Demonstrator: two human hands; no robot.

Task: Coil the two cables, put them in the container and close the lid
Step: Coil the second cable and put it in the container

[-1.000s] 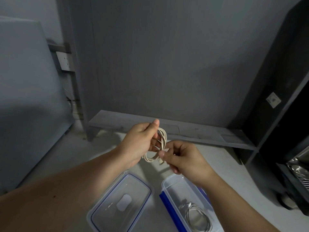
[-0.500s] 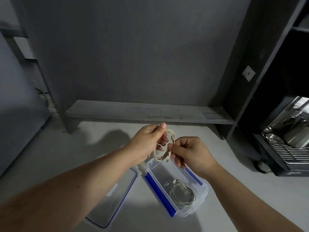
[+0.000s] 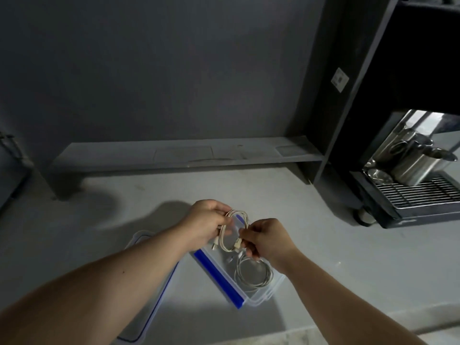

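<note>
— What's changed over there?

— Both hands have dropped lower. The left hand (image 3: 207, 221) pinches the top of the second cable (image 3: 230, 230)'s loops and the right hand (image 3: 265, 239) grips its plug end, now right over the open container (image 3: 251, 298).

— And the first one?

— The coiled cable (image 3: 252, 272) lies inside, beneath the right hand. I'd say lowering comes next; the lid (image 3: 151, 310) waits under the left forearm.
</note>
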